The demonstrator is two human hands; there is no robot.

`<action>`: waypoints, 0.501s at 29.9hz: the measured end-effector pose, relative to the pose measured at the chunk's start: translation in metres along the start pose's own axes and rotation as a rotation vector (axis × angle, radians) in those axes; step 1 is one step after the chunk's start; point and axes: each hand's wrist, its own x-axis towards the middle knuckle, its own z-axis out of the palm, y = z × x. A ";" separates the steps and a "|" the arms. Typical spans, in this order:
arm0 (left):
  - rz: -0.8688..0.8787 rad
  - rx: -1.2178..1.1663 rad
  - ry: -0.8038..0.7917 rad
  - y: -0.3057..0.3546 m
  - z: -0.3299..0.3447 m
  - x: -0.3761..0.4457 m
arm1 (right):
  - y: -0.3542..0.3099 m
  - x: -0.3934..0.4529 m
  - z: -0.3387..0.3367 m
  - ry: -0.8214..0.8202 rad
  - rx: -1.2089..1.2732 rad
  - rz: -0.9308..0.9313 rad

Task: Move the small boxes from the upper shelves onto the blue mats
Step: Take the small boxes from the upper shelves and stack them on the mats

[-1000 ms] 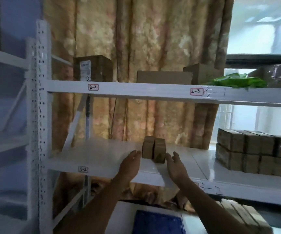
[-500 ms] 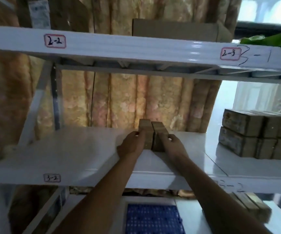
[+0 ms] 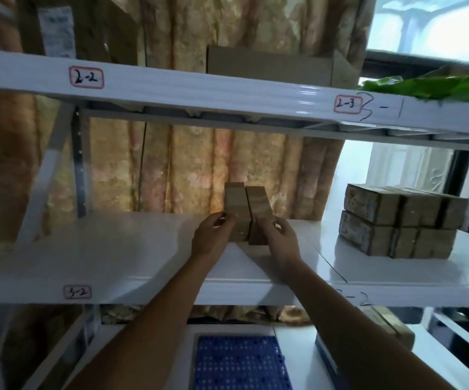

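Two small brown boxes stand upright side by side on the white shelf (image 3: 115,249) labelled 3-2. My left hand (image 3: 211,239) grips the near end of the left box (image 3: 234,201). My right hand (image 3: 279,240) grips the near end of the right box (image 3: 258,201). Both boxes touch each other and rest on the shelf. A blue perforated mat (image 3: 239,361) lies on the white surface below, between my forearms.
A two-layer stack of similar brown boxes (image 3: 396,220) sits on the same shelf to the right. The shelf above, labelled 2-2 and 2-3, carries larger cardboard boxes (image 3: 267,63) and a green bag (image 3: 424,85). More brown boxes (image 3: 391,325) lie lower right. A curtain hangs behind.
My hands reached forward from open in front of the two boxes and closed on their near ends. The view moved closer to the shelf.
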 end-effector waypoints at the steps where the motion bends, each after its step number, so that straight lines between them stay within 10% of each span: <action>1: 0.003 -0.026 0.007 0.004 0.000 -0.007 | -0.002 -0.008 -0.004 0.000 0.026 -0.001; 15: 0.148 -0.196 0.117 0.064 0.091 -0.232 | -0.017 -0.166 -0.168 -0.021 0.178 0.012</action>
